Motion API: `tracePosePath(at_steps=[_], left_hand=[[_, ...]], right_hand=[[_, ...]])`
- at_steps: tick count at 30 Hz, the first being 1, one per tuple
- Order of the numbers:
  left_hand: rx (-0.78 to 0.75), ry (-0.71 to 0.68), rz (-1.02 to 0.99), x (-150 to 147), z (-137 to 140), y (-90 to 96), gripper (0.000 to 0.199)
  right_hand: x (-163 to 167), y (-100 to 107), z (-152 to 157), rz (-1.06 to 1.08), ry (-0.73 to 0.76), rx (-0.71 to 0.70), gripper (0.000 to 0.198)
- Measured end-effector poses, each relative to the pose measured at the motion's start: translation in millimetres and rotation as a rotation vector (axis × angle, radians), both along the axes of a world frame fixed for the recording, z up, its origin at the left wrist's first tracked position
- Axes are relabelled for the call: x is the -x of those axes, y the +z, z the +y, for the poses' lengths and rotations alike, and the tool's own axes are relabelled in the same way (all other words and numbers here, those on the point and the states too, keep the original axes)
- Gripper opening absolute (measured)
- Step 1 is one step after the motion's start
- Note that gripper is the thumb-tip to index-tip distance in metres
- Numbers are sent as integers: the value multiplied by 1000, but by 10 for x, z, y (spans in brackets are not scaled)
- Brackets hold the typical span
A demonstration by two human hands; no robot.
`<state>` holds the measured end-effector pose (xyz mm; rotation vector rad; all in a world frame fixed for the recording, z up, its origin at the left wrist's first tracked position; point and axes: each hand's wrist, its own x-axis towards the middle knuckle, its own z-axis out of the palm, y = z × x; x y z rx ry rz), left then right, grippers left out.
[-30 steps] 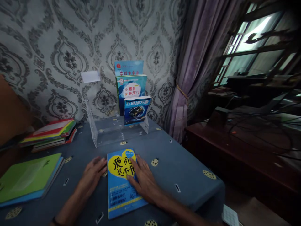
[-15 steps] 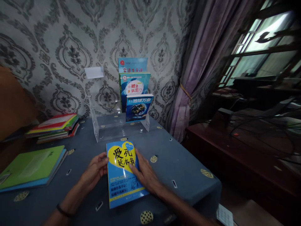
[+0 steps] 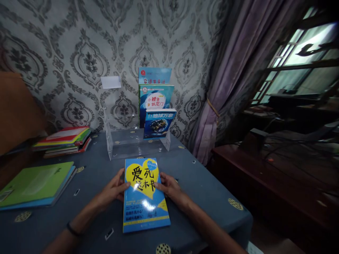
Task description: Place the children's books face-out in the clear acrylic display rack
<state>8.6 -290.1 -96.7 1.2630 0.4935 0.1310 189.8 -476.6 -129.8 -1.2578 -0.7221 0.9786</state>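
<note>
A blue book [image 3: 144, 208] with a yellow heart on its cover is held between both hands over the near part of the table. My left hand [image 3: 118, 187] grips its left edge, thumb on the cover and fingers behind. On the opposite edge my right hand [image 3: 169, 187] closes the same way, its thumb on the front. Beyond the book stands a clear acrylic display rack [image 3: 132, 150]. Its right side bears a blue book with a globe [image 3: 159, 128], a book with a white oval title [image 3: 156, 97] and a light blue book [image 3: 155, 74], one behind another.
Left on the table [image 3: 201, 197] lie a green book [image 3: 39, 183] over others and, farther back, a pile of colourful books [image 3: 65, 137]. A white card [image 3: 110, 82] tops the rack's left side. A purple curtain [image 3: 212, 113] and dark red furniture [image 3: 265, 176] are at right.
My right hand has slid from lying over the cover to gripping the right edge. The book now faces me more squarely, and the view has shifted slightly.
</note>
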Motion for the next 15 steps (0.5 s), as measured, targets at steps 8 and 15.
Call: tracePosePath(at_steps=[8, 15], left_hand=[[-22, 19, -147, -389, 43, 227, 94], [-471, -38, -426, -1109, 279, 808, 72]], right_hand=[[-311, 267, 36, -213, -80, -29, 61], [-941, 973, 184, -472, -175, -168, 52]])
